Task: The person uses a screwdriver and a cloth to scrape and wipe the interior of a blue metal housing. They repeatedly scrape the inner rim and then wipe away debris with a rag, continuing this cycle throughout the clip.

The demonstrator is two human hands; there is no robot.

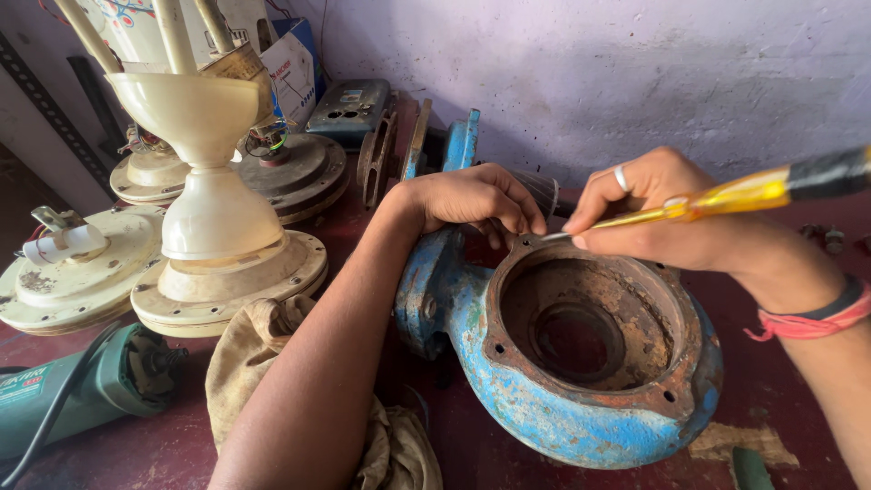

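A rusty blue pump casing (544,408) lies on the dark red bench with its round opening facing up. My left hand (476,200) rests curled on the casing's far rim, fingers touching the edge. My right hand (658,213), with a ring and red wrist bands, grips a screwdriver with a yellow translucent handle (744,191). Its metal tip touches the rim at the back, right beside my left fingers.
Cream ceiling fan motors (218,272) stand stacked at the left. A green angle grinder (82,390) lies at the front left, a beige cloth (263,345) under my left arm. Blue and rusty pump parts (426,150) lean at the lilac wall.
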